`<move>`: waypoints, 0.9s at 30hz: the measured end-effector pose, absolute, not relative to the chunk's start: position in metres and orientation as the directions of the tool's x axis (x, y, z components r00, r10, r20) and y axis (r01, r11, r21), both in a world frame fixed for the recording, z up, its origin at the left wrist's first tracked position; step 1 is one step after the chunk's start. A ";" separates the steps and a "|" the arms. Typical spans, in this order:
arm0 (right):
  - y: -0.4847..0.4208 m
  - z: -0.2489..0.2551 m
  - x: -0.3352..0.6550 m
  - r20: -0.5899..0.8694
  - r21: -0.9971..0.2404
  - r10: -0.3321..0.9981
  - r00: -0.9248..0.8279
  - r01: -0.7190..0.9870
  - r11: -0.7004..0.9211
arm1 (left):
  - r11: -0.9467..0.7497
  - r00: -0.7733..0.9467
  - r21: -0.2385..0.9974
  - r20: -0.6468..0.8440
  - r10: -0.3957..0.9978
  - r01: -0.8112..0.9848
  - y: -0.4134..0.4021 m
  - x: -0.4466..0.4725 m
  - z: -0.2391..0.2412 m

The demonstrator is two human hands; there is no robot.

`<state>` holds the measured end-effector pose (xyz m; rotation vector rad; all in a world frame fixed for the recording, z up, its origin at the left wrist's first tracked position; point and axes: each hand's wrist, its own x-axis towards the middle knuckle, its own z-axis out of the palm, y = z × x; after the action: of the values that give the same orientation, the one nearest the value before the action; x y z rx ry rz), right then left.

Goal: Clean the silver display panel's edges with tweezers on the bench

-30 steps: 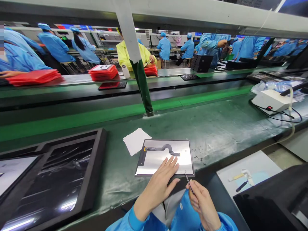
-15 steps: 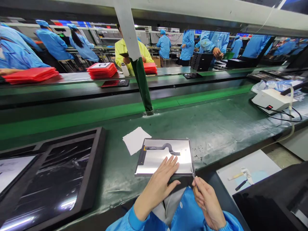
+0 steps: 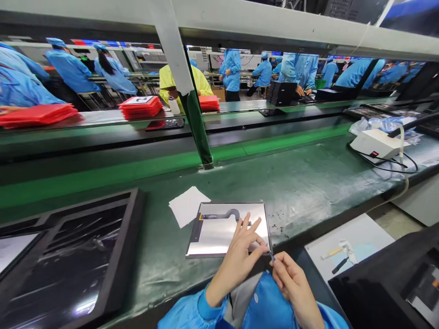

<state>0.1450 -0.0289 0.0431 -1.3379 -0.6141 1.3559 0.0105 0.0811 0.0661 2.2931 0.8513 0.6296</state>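
An LCD screen panel [image 3: 214, 244] lies silver back up on the green bench, a dark flex cable [image 3: 219, 214] running across its upper part. My left hand [image 3: 242, 249] rests over its right half. Three fingers are spread on the panel, while thumb and index finger come together at the near right corner; whatever is between them is too small to make out. Just off that corner, my right hand [image 3: 291, 283] is closed around slim metal tweezers [image 3: 272, 257], their tip at the panel's edge.
White paper sheets [image 3: 187, 205] lie behind the panel's left side. Small dark scraps [image 3: 279, 224] dot the bench at right. A black foam tray [image 3: 133, 237] stands at left, a white boxy device [image 3: 380, 144] at far right. A green post [image 3: 200, 132] rises ahead; co-workers sit and stand beyond.
My left hand has shifted right, its thumb and index finger closing at the panel's near right corner. My right hand stays beside that corner with the tweezers. The camera view has tilted slightly.
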 end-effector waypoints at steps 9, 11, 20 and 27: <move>-0.040 0.046 0.158 -0.406 -0.882 0.893 0.196 -0.342 -0.326 | -0.625 0.603 0.686 0.333 0.725 0.373 0.082 0.024 0.076; -0.045 0.042 0.163 -0.419 -0.872 0.882 0.215 -0.365 -0.326 | -0.606 0.517 0.695 0.381 0.766 0.386 0.091 0.026 0.082; -0.042 0.030 0.182 -0.322 -0.936 0.833 0.450 -0.286 -0.207 | -0.769 0.635 0.420 0.437 0.637 0.482 0.117 0.068 0.076; -0.035 0.031 0.193 -0.190 -0.982 0.802 0.567 -0.116 -0.151 | -0.817 0.691 0.328 0.436 0.577 0.475 0.124 0.071 0.063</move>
<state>0.1932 -0.0346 0.0308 -1.5182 -0.6088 0.8928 0.0714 0.1240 0.0626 2.7109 0.8522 0.7956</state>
